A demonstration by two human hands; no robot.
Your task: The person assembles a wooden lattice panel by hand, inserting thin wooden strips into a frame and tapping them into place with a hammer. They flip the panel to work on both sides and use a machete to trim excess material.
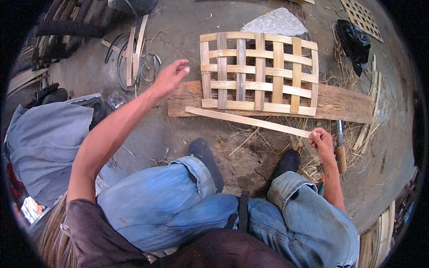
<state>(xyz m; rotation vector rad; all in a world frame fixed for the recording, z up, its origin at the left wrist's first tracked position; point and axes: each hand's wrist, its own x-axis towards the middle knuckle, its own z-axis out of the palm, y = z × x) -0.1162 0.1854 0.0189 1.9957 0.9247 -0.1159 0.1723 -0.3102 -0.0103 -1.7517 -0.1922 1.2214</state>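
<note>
A woven lattice panel of flat bamboo strips [277, 91] rests on a rough wooden plank [342, 102] in front of me. My right hand [322, 142] is closed around the right end of a loose bamboo strip [250, 120]. This strip slants up to the left, along the near side of the panel, and its far end overlaps the plank's near edge. My left hand [172, 77] is raised just left of the panel, apart from it. Its fingers are loosely stretched and a little apart, with nothing visible in them.
A wooden-handled blade [341, 152] lies right of my right hand. Beyond the panel is a pale stone slab [276, 22]. A black plastic bag [353, 44] and another lattice [363, 18] are far right. Grey cloth [51, 143] is heaped at left; fibre scraps litter the floor.
</note>
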